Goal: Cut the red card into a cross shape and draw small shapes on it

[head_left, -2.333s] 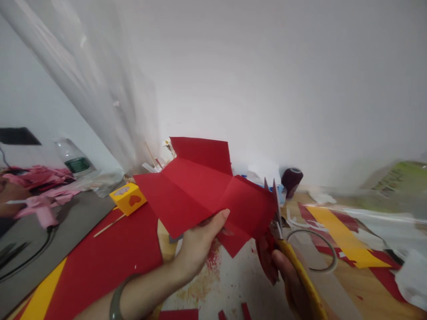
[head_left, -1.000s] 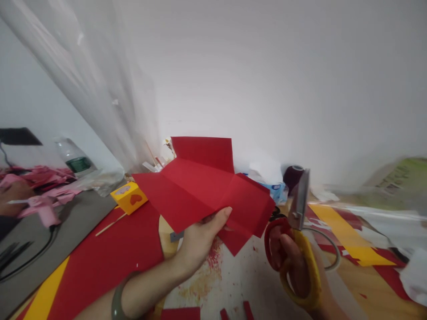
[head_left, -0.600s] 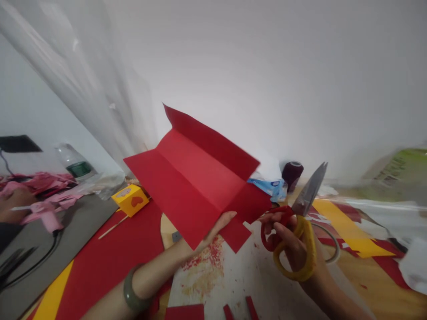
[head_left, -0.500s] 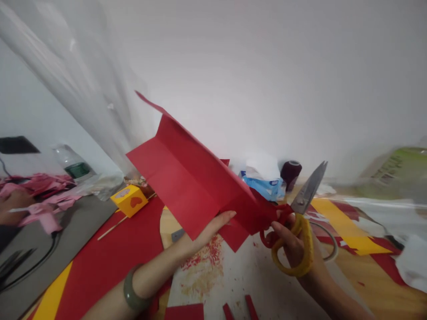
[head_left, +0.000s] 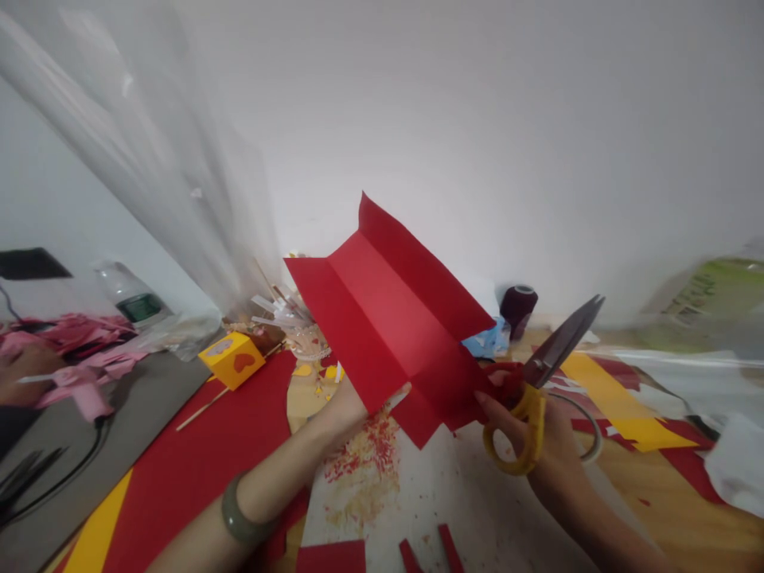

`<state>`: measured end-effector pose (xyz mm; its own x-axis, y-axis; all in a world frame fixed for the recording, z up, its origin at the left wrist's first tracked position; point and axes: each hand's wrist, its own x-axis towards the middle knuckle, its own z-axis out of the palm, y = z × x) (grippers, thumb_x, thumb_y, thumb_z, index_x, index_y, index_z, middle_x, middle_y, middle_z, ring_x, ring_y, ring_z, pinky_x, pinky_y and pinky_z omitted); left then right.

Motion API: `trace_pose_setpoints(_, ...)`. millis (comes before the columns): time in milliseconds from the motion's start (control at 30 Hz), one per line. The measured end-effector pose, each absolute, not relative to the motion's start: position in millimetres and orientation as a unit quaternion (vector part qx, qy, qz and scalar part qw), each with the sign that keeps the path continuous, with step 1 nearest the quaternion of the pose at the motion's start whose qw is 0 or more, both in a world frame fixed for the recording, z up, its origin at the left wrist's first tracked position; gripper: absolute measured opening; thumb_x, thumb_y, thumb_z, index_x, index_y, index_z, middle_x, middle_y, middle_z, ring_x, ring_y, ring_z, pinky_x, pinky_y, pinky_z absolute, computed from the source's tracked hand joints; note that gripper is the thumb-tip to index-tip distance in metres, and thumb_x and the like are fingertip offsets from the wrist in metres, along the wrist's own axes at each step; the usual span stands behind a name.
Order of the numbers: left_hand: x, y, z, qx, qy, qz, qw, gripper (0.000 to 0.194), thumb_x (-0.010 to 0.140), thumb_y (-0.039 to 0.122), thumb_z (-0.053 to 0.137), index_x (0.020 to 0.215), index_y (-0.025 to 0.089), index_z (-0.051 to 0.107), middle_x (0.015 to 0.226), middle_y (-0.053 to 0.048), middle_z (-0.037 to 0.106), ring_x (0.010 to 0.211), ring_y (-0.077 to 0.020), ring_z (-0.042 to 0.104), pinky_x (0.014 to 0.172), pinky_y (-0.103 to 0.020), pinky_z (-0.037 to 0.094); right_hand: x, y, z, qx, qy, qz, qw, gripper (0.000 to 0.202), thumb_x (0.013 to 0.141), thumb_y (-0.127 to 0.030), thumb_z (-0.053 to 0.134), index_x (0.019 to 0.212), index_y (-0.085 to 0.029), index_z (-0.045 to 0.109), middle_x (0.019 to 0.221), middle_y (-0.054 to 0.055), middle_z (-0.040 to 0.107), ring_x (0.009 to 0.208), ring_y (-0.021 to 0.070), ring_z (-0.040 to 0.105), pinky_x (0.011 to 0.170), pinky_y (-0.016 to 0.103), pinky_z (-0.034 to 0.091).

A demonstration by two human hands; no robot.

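A creased sheet of red card (head_left: 406, 318) with folded-up flaps is held in the air before me. My left hand (head_left: 353, 403) grips its lower edge from below; the thumb tip shows in front, while the other fingers are hidden behind the card. My right hand (head_left: 540, 438) has a pair of scissors (head_left: 546, 362) hooked in it, with yellow wrapping on one handle and the blades pointing up and away to the right. Its fingertips also pinch the card's right end. Beneath the hands lies a stained white board (head_left: 454, 485) with narrow red strips (head_left: 449, 549).
A yellow box on a stick (head_left: 232, 360) lies on red card (head_left: 208, 469) at left. Another person's hand (head_left: 24, 370) is beside a pink glue gun (head_left: 80, 390). At the back are a dark thread spool (head_left: 518, 309) and a blue packet (head_left: 486, 342); a tape roll (head_left: 590, 434) sits right.
The red card has been turned and tilted, so its inside folds now face me and its far end has swung right. The scissors shifted slightly right with my right hand.
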<state>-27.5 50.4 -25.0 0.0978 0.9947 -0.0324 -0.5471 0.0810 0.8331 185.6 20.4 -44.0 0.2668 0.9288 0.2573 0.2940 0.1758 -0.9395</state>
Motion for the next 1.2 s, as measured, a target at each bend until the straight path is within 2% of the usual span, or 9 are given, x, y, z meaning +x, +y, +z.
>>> trace_pose_setpoints(133,-26.3,60.1,-15.6,0.295,0.322,0.621,0.650,0.023,0.066,0.019,0.084,0.083,0.018,0.069,0.078,-0.002,0.073,0.072,-0.0206,0.069,0.068,-0.030,0.056,188.4,24.0,-50.2,-0.581,-0.520,0.276,0.562,0.030,0.071,-0.047,0.074,0.082,-0.022,0.061,0.071,0.000,0.060,0.058,0.0178,0.056,0.053,0.030,0.047)
trace_pose_setpoints(300,-36.1,67.5,-3.3,0.227,0.306,0.647,0.660,0.007,0.082,0.024,0.067,0.085,0.018,0.070,0.085,-0.003,0.076,0.083,-0.0223,0.071,0.085,-0.035,0.056,187.4,23.8,-49.2,-0.586,-0.505,0.279,0.569,0.032,0.071,-0.048,0.074,0.084,-0.022,0.061,0.069,-0.001,0.059,0.057,0.0174,0.056,0.051,0.029,0.046)
trace_pose_setpoints(400,-39.2,69.2,5.5,0.198,0.287,0.659,0.667,0.031,0.095,0.045,0.054,0.095,0.019,0.071,0.092,-0.004,0.076,0.091,-0.0230,0.071,0.092,-0.038,0.053,184.2,22.3,-43.0,-0.589,-0.498,0.275,0.575,0.033,0.068,-0.047,0.075,0.082,-0.021,0.061,0.066,-0.001,0.058,0.055,0.0167,0.054,0.051,0.029,0.046)
trace_pose_setpoints(500,-40.0,69.8,13.7,0.188,0.274,0.659,0.675,0.050,0.096,0.059,0.045,0.107,0.017,0.070,0.101,-0.009,0.075,0.095,-0.0255,0.070,0.095,-0.041,0.050,180.9,22.2,-39.0,-0.586,-0.486,0.274,0.587,0.034,0.066,-0.049,0.073,0.081,-0.021,0.060,0.067,-0.001,0.058,0.055,0.0167,0.053,0.050,0.029,0.046)
trace_pose_setpoints(567,-40.5,70.4,17.0,0.187,0.267,0.673,0.664,0.042,0.096,0.053,0.051,0.104,0.017,0.071,0.101,-0.007,0.075,0.091,-0.0230,0.070,0.092,-0.037,0.051,180.0,23.1,-38.6,-0.587,-0.477,0.272,0.595,0.034,0.064,-0.049,0.073,0.080,-0.021,0.060,0.069,0.000,0.058,0.056,0.0164,0.053,0.050,0.028,0.046)
trace_pose_setpoints(667,-41.7,71.5,18.3,0.167,0.272,0.693,0.647,0.019,0.092,0.035,0.061,0.094,0.019,0.072,0.092,-0.003,0.076,0.082,-0.0183,0.070,0.082,-0.030,0.052,180.9,24.9,-38.7,-0.591,-0.470,0.271,0.597,0.034,0.064,-0.048,0.073,0.080,-0.021,0.060,0.067,0.000,0.057,0.055,0.0166,0.052,0.049,0.029,0.045)
trace_pose_setpoints(733,-42.8,71.6,17.4,0.159,0.280,0.693,0.645,0.013,0.088,0.029,0.064,0.090,0.019,0.072,0.087,-0.002,0.076,0.077,-0.0174,0.070,0.075,-0.027,0.052,182.3,25.5,-37.0,-0.591,-0.472,0.270,0.596,0.032,0.064,-0.048,0.073,0.078,-0.022,0.060,0.062,-0.001,0.056,0.054,0.0174,0.051,0.049,0.029,0.046)
trace_pose_setpoints(1033,-49.4,68.8,12.4,0.191,0.311,0.646,0.670,0.017,0.075,0.034,0.071,0.081,0.018,0.069,0.072,0.001,0.072,0.062,-0.0162,0.066,0.067,-0.027,0.051,191.1,29.0,-30.0,-0.603,-0.463,0.241,0.603,0.022,0.067,-0.042,0.069,0.075,-0.024,0.059,0.072,0.004,0.061,0.068,0.0257,0.058,0.059,0.037,0.049)
trace_pose_setpoints(1200,-50.8,67.6,12.2,0.206,0.327,0.626,0.678,0.014,0.071,0.031,0.068,0.074,0.017,0.066,0.065,0.001,0.070,0.057,-0.0157,0.064,0.061,-0.026,0.049,196.0,34.9,-36.2,-0.594,-0.462,0.238,0.614,0.024,0.073,-0.046,0.064,0.080,-0.024,0.060,0.076,0.004,0.060,0.070,0.0241,0.057,0.062,0.037,0.050)
